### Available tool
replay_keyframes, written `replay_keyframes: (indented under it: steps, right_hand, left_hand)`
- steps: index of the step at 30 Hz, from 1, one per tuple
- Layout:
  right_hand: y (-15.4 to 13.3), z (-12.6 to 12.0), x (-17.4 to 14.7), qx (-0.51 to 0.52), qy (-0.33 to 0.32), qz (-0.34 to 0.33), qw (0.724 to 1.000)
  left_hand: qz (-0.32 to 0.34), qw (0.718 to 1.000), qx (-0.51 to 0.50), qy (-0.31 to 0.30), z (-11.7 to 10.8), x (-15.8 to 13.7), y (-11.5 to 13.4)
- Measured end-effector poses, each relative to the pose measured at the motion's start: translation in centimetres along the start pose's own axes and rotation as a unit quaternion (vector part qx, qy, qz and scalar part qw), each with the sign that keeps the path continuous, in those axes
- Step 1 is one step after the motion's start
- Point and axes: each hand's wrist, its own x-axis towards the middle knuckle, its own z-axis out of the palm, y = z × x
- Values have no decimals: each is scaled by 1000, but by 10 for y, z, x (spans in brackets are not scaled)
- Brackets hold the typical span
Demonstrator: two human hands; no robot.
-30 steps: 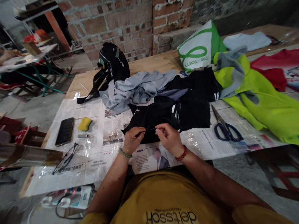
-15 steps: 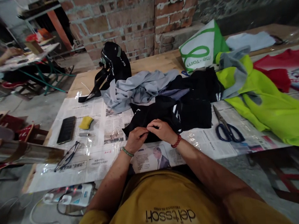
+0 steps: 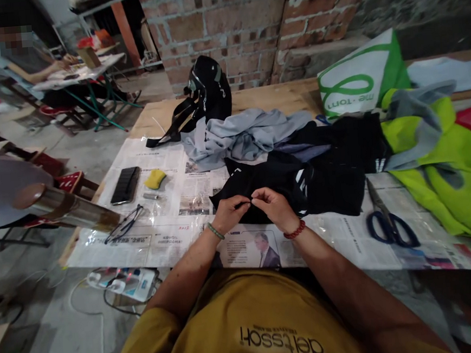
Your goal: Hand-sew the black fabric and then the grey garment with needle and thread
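A black garment (image 3: 267, 168) with white stripes lies bunched on the newspaper-covered table in front of me. My left hand (image 3: 230, 211) pinches its near edge between thumb and fingers, with a green bead bracelet at the wrist. Close against it, my right hand (image 3: 275, 209) has thumb and index finger pinched on the same edge; a red bracelet circles that wrist. The fingertips of both hands almost meet. Whether a small item such as a needle is also between them, I cannot make out. Blue-handled scissors (image 3: 390, 228) rest to the right of the garment.
Leftward lie a phone (image 3: 125, 185), a yellow sponge (image 3: 154, 178), glasses (image 3: 124, 224) and a tilted flask (image 3: 73, 208). Behind are grey cloth (image 3: 244, 135), a black bag (image 3: 211, 88) and a white-green bag (image 3: 364, 74). A neon-yellow garment (image 3: 455, 164) covers the right. Another person sits far left.
The head view has swung left, so the whole scene sits further right. My hands stay together at the garment's edge, with the fingers slightly rearranged.
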Motion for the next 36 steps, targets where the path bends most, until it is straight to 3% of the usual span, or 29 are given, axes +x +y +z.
replay_keyframes:
  steps: [4, 10, 14, 22, 29, 36]
  right_hand:
    - [1, -1, -2, 0, -2, 6, 1000]
    - [0, 4, 9, 112, 72, 20, 991]
    - [-8, -14, 31, 175, 150, 14, 973]
    - [-33, -41, 39, 232, 31, 42, 971]
    - [-58, -66, 53, 300, 77, -26, 950]
    - [-85, -92, 61, 294, 134, -110, 940]
  left_hand:
    - [-4, 1000, 8, 2, 1, 0, 0]
    - [-3, 1000, 6, -25, 0, -1, 4]
    - [-12, 999, -12, -48, -1, -3, 5]
    - [-92, 989, -101, -53, -5, 4, -2]
    - [-135, 973, -182, -36, -12, 4, 0]
    - [-150, 968, -197, -29, -14, 4, 2]
